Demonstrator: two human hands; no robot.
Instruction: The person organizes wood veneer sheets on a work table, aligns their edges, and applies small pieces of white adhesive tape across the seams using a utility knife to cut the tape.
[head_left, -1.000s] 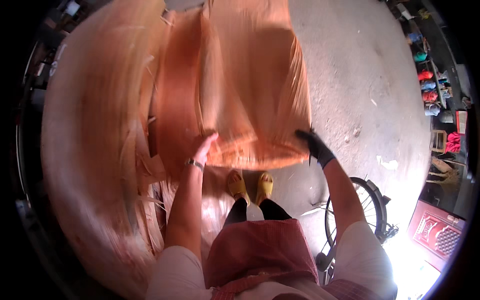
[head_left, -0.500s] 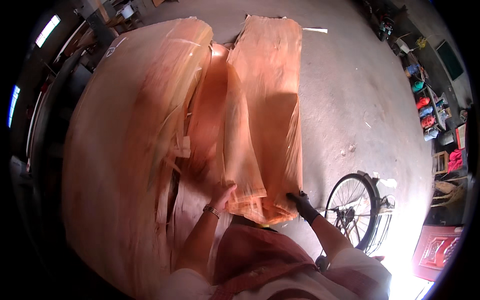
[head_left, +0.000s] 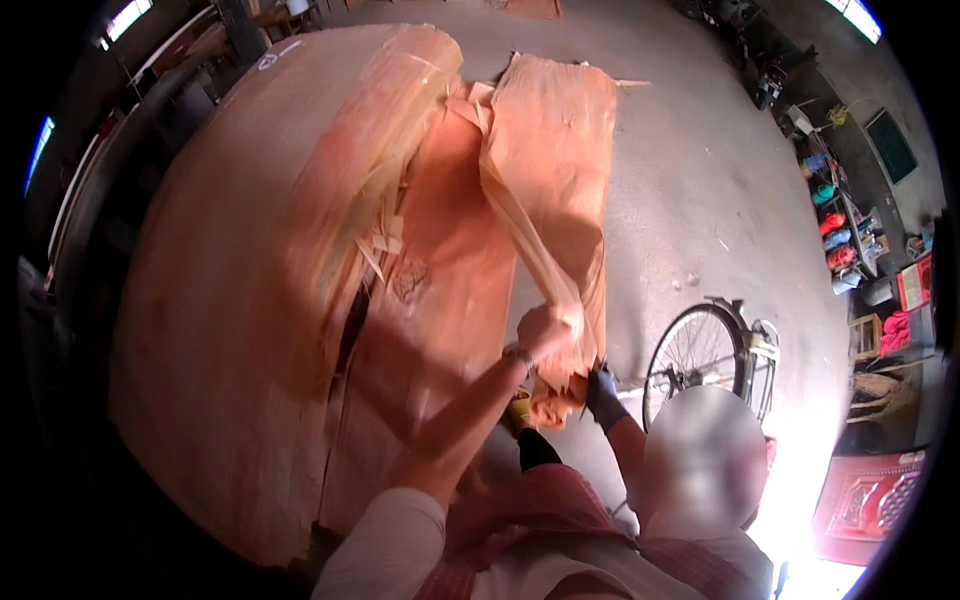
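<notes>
Bicycle (head_left: 741, 350) right there on your right, grey floor (head_left: 690, 200) under it! Farther right, red carved panel (head_left: 868, 497), pink cloth (head_left: 896, 332) beside wooden frame (head_left: 864, 336), cluttered shelf (head_left: 857, 235), dark green board (head_left: 890, 146) on wall (head_left: 925, 125) beyond you.

left hand (head_left: 548, 334) curled, left forearm (head_left: 466, 425) slanting rightward; right hand (head_left: 604, 392) lower, nearby

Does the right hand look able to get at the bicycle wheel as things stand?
Probably yes: the wheel stands just right of the gloved right hand, with nothing bulky showing between, though that hand is at the orange sheet's near end and depth is uncertain.
</notes>
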